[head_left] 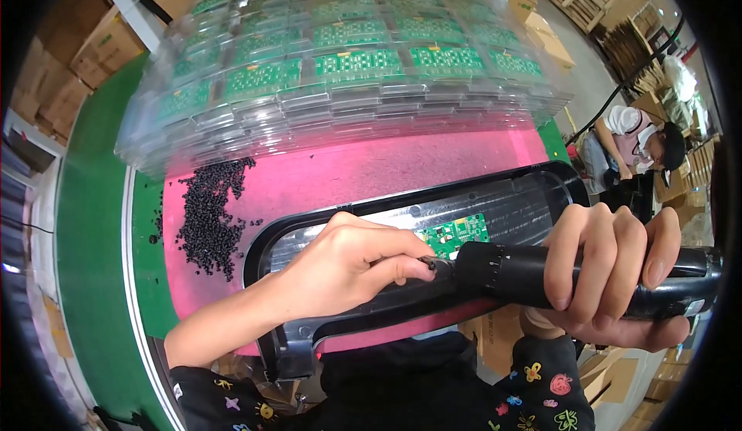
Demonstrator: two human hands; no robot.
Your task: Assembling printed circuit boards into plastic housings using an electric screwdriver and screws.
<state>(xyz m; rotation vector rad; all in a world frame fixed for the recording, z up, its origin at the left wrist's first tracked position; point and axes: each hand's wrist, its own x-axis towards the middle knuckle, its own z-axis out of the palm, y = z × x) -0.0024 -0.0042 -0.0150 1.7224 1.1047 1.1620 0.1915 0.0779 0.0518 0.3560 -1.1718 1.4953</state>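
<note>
My right hand (610, 269) wraps around a black cordless screwdriver (502, 272), held nearly level with its bit end toward the left. At that tip, the thumb and forefinger of my left hand (340, 265) pinch a small black screw (430, 264). Both hands are above a long black plastic housing (433, 191) with a raised rim. Inside it lies a green circuit board (468, 228), partly hidden behind the screwdriver and my left fingers. Many loose black screws (205, 222) are heaped left of the housing.
A pink mat (309, 176) covers the green worktable (97, 238). Tall stacks of clear plastic trays (340, 106) with green circuit boards fill the far side. Cardboard boxes (104, 48) stand at the left. Another person (634, 141) in a black cap is at the right.
</note>
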